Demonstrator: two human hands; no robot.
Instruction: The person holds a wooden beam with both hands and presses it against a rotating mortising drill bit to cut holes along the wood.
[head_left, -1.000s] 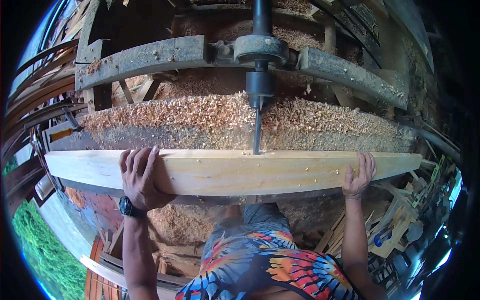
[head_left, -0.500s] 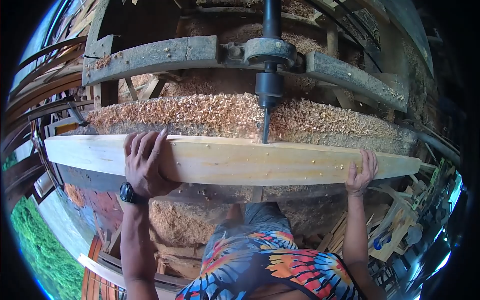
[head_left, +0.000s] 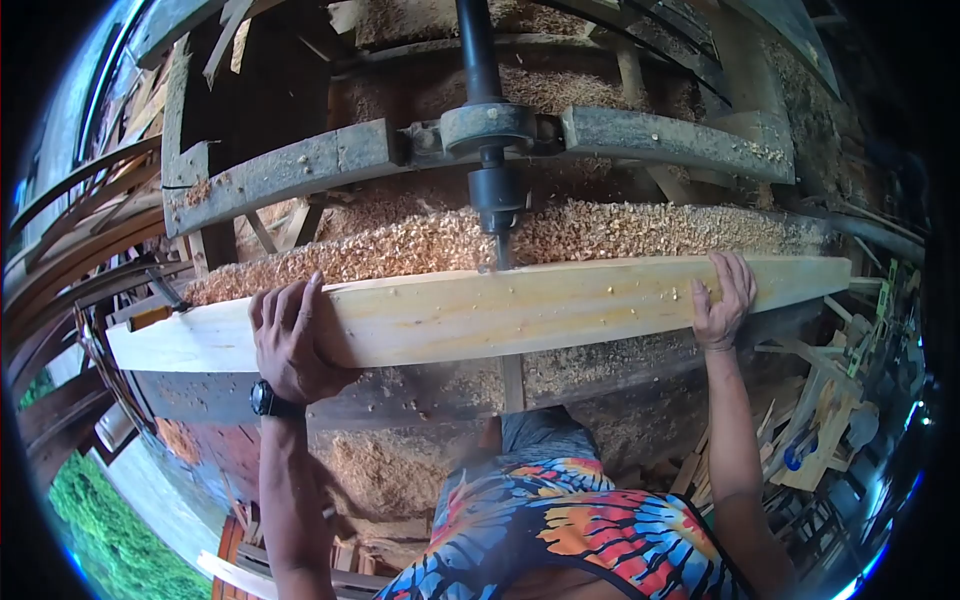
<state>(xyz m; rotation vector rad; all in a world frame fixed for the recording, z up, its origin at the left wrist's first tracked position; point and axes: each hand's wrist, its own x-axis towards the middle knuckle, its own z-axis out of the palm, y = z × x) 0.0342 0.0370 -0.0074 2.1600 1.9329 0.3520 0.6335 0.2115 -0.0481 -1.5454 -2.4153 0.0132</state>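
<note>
A long pale wooden board (head_left: 470, 318) lies across the worktable (head_left: 430, 390), its ends narrower than its middle. My left hand (head_left: 290, 340) grips it left of centre, fingers over the far edge and palm on the upper face; a dark watch is on that wrist. Toward the right end, my right hand (head_left: 723, 300) holds the board with its fingers over the same edge. Between the hands, a spinning-tool bit (head_left: 502, 250) in a dark chuck (head_left: 495, 190) meets the far edge. Its tip is hidden there.
Wood chips (head_left: 400, 245) are heaped along the table behind the board. A wooden frame beam (head_left: 280, 168) carries the bearing (head_left: 488, 127) around the shaft. Scrap wood (head_left: 820, 430) is piled at right, and curved timbers (head_left: 90, 200) stand at left. Sawdust (head_left: 385, 480) covers the ground below.
The board has shifted right relative to the bit, with both hands keeping their grip. Less of the bit shows at the far edge. The whole view has tilted somewhat.
</note>
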